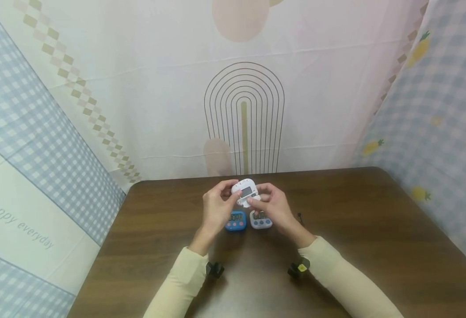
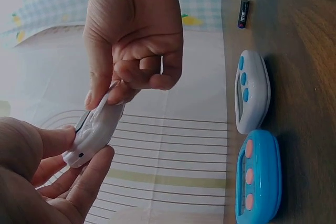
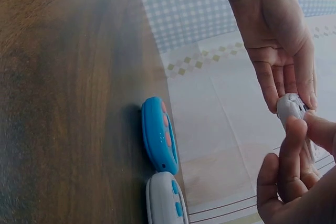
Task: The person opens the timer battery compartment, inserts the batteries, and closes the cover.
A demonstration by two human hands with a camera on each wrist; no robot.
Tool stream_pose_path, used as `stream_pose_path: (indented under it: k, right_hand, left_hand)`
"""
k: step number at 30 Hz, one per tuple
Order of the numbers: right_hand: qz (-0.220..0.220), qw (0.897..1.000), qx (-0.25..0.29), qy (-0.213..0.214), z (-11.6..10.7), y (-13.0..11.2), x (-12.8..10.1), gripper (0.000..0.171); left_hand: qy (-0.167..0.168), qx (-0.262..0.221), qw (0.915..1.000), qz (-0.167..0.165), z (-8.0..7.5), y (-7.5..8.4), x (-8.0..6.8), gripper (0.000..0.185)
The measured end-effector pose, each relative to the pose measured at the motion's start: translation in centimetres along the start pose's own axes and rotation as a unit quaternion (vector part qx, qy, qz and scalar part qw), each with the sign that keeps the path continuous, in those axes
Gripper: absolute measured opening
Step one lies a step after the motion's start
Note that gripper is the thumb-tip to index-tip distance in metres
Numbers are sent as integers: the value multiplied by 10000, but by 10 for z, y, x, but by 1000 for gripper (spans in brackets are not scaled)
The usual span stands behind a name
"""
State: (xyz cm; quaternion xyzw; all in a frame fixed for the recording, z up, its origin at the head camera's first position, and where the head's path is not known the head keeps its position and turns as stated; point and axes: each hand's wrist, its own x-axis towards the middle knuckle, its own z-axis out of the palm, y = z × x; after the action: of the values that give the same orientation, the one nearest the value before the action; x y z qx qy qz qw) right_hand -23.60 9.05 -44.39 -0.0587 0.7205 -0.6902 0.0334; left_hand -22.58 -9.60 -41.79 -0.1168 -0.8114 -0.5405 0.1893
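The white device (image 1: pixel 247 184) was pinched by the left hand (image 1: pixel 216 208) and right hand (image 1: pixel 276 207) above the brown wood-grained table (image 1: pixel 157 247), where a blue timer (image 1: pixel 235 226) sat left of a white timer (image 1: pixel 261 226); patterned white cloth (image 1: pixel 165 110) hung at the far side, checked cloths (image 1: pixel 58 97) left and right.

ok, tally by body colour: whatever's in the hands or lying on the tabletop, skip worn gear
White: 2 (held device, device with blue buttons)
Blue: 1 (device with pink buttons)
Black: 1 (battery)
Total: 4
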Motion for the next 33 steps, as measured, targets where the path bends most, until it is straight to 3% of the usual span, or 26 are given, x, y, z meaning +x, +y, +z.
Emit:
stream_pose_path:
  k: [10, 13, 21, 25, 33]
  right_hand:
    - [-234, 9996, -124, 67, -4, -3, -1, 52]
    - [-226, 9995, -222, 3, -6, -5, 0, 49]
    - [-476, 9941, -877, -418, -10, -7, 1, 17]
    - [-593, 9885, -1219, -671, -12, -7, 1, 14]
    - [-635, 9712, -1592, -1654, -14, -6, 1, 13]
  left_hand:
    - [249, 83, 9996, 139, -1, -2, 1, 30]
    - [360, 99, 9991, 185, -2, -3, 2, 29]
    - [398, 139, 9991, 98, -4, -2, 3, 30]
    - [377, 110, 9992, -6, -4, -2, 3, 30]
    - [295, 84, 9995, -1, -3, -3, 3, 29]
